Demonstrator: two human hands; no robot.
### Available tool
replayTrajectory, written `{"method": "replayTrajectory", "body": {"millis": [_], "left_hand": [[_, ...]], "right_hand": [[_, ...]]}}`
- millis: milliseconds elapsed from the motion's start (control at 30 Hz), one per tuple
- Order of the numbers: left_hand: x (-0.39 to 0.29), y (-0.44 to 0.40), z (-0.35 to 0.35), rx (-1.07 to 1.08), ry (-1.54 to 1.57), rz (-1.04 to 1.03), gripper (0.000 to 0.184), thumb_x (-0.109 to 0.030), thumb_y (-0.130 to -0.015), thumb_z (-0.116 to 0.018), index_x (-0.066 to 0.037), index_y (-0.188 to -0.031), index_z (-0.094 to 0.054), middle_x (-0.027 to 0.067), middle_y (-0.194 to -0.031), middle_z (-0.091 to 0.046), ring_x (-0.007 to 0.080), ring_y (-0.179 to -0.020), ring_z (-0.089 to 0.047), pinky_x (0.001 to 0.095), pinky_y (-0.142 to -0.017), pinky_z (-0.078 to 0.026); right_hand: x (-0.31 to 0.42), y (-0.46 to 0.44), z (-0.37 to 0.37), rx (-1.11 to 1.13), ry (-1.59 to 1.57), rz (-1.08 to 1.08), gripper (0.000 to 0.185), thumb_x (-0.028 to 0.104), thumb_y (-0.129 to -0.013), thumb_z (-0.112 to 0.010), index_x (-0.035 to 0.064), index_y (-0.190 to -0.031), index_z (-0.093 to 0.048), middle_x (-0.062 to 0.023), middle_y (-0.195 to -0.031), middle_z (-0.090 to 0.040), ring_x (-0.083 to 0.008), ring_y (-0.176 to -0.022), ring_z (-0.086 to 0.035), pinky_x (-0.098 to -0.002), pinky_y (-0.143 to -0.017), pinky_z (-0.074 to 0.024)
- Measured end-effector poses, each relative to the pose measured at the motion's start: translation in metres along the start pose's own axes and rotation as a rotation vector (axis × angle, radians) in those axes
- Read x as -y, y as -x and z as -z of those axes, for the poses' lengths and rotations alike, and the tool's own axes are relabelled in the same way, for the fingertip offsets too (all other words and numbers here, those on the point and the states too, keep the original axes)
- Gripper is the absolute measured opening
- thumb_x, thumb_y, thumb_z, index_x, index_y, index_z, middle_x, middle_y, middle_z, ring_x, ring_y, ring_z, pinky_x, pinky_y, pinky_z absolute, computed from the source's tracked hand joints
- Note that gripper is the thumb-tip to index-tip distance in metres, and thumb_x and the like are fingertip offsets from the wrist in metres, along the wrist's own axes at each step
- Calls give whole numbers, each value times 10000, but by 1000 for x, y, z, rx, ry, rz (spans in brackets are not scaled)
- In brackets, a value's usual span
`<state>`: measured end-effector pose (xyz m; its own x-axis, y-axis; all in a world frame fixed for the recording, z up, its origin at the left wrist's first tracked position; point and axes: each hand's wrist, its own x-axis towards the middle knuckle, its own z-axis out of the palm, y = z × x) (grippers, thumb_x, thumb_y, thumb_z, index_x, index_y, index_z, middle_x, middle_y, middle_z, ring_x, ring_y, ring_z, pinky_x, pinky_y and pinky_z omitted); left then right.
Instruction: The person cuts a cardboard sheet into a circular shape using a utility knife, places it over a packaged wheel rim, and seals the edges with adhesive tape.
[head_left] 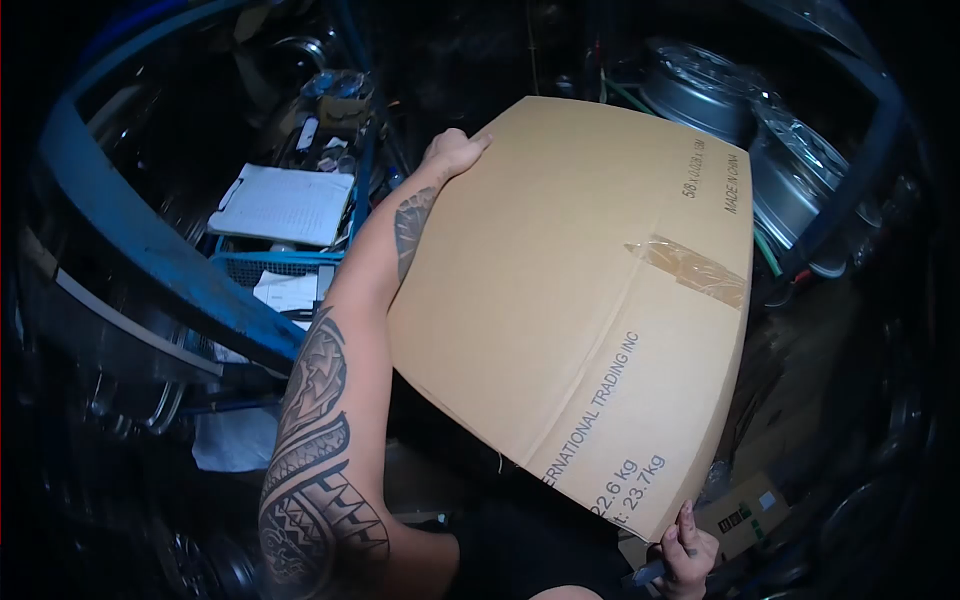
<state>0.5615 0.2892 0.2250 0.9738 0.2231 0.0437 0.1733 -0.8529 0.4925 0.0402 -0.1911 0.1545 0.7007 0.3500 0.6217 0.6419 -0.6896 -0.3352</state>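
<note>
A large sheet of brown cardboard (520, 270), apparently a flattened or cut carton, is held up tilted in front of me. It bears black print, a crease and a torn strip of clear packing tape (698, 270). My left hand (460, 152) grips its far left edge, with the fingers hidden behind it. At the near right corner my right hand (688, 550) is closed, its fingers at the cardboard's edge. A small dark blue object (648, 573) shows beside that hand; I cannot make out what it is.
Metal wheel rims (700, 85) stand on a rack at the back right. A blue metal post (180, 240) slants along the left, near a clipboard with papers (285, 205) over a blue basket (270, 265). Another cardboard box (745, 515) lies low at the right.
</note>
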Motion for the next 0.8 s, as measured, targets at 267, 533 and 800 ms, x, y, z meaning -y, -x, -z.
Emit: {"method": "replayTrajectory", "body": {"millis": [267,533,800], "left_hand": [[42,-4,-18,163,-212,-64,938,-752,-938,-524,137,-1178,-706,344,-1271,-671,456,-1263,-634,467,-1069,-504],[31,44,-42,50,-261,-14,782,-648,-959,-589,65,-1264,-693,308,-1334,-657,440,-1288,-621,483,-1076,-493],[62,42,-54,-80,-207,-60,684,-609,-973,-598,7,-1253,-697,292,-1278,-686,452,-1243,-635,501,-1051,-503]], "right_hand": [[60,-83,56,134,-131,94,309,24,-755,-802,71,-1060,-810,-191,-945,-747,-239,-530,-626,-336,-503,-488],[16,-28,71,268,-305,-86,537,115,-617,-770,136,-1153,-809,-102,-1170,-786,-201,-700,-738,-271,-628,-552],[-93,71,83,-7,17,-697,413,282,-872,-789,54,-1215,-758,-221,-1217,-740,-353,-1084,-734,-393,-958,-554]]}}
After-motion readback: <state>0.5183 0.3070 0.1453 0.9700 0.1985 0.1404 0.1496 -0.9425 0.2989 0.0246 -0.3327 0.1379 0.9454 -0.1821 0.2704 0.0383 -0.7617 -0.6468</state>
